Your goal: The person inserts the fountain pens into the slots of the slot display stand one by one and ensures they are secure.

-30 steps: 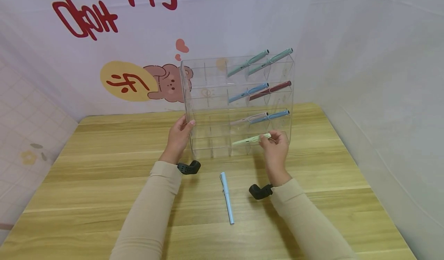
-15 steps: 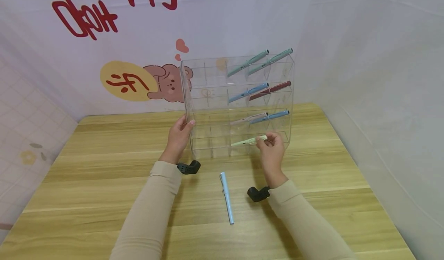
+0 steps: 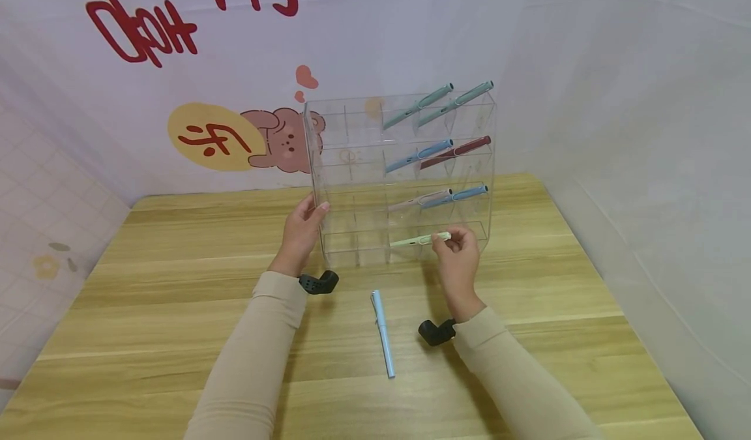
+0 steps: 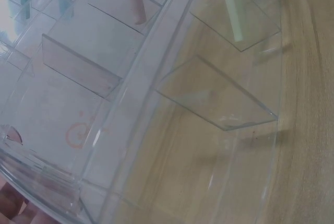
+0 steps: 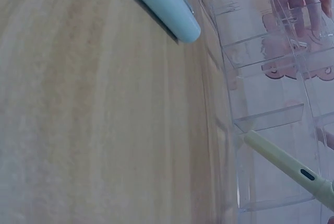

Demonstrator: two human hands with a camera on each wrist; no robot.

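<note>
A clear acrylic pen rack (image 3: 339, 244) stands upright on the table, divided into rows of small compartments. My left hand (image 3: 299, 236) grips its left side, thumb in front and fingers behind. With thumb and fingers, my right hand (image 3: 459, 267) pinches the cap end of a pale green pen (image 3: 411, 241) at the rack's bottom row. The pen slants, its lower end resting by a divider, as the right wrist view shows with the pen's barrel (image 5: 282, 161). In front of the rack a light blue pen (image 3: 383, 336) lies on the table.
Higher rows hold two teal pens (image 3: 454, 104), a blue pen (image 3: 418, 156), a dark red pen (image 3: 456, 153), a pale pink pen (image 3: 419, 200) and another blue pen (image 3: 457, 196). Behind the wooden table (image 3: 176, 296) hangs a white printed cloth (image 3: 411, 29).
My right hand has shifted slightly left and down with the pale green pen, whose cap end now sits further left. The left hand keeps its grip on the rack.
</note>
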